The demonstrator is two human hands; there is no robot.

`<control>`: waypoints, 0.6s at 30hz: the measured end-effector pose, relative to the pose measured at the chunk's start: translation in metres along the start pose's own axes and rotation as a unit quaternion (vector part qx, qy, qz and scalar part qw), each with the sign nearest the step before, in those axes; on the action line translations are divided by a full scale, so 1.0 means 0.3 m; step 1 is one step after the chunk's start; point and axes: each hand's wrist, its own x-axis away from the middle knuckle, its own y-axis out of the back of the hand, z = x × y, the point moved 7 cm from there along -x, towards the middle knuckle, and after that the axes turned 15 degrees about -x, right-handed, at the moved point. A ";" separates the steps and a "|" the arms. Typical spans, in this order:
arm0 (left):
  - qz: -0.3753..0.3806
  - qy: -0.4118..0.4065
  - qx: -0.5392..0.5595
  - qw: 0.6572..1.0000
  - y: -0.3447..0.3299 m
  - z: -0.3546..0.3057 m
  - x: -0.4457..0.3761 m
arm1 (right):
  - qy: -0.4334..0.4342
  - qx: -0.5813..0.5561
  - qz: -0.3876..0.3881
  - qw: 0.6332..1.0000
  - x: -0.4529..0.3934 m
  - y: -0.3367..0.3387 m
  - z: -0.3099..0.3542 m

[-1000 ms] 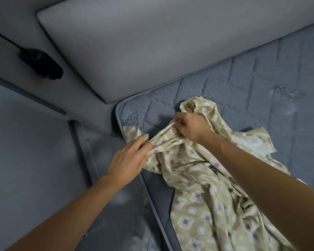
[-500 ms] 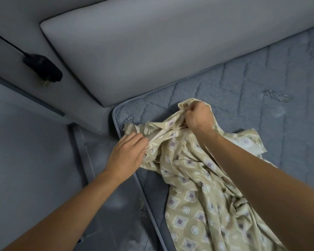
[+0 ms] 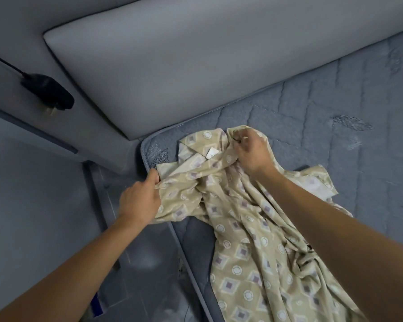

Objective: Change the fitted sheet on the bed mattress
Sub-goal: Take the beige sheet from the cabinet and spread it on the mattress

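A beige fitted sheet printed with squares and circles lies bunched on the bare blue quilted mattress, near its top-left corner. My left hand grips the sheet's edge right at the mattress side, fingers curled round the fabric. My right hand pinches a fold of the sheet farther up, close to the headboard. A small white label shows on the cloth between my hands. The sheet's hem is turned over, showing its paler underside.
A grey padded headboard runs along the mattress's far edge. A black plug with its cable hangs on the wall to the left. Grey floor and the bed frame's edge lie beside the mattress.
My hands have drawn apart, spreading the sheet's corner. The left hand has moved out to the mattress edge, the right hand up toward the headboard, and the white label has come into sight.
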 end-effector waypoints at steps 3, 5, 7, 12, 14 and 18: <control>0.001 -0.030 -0.011 1.000 -0.001 -0.038 -0.038 | 0.110 0.129 0.006 0.986 0.115 -0.022 -0.027; 0.035 -0.047 0.002 0.998 -0.026 -0.077 -0.069 | 0.084 0.113 0.026 0.990 0.172 -0.043 -0.071; 0.085 -0.066 0.020 0.994 -0.061 -0.131 -0.101 | -0.007 0.068 0.118 0.991 0.217 -0.090 -0.152; 0.145 -0.044 0.059 0.987 -0.149 -0.209 -0.153 | 0.008 0.110 0.180 0.977 0.315 -0.146 -0.234; 0.119 -0.029 0.085 0.989 -0.150 -0.207 -0.163 | 0.040 0.050 0.091 0.994 0.327 -0.109 -0.232; 0.055 -0.022 0.214 0.975 -0.125 -0.170 -0.173 | -0.033 -0.059 -0.157 0.985 0.341 0.069 -0.235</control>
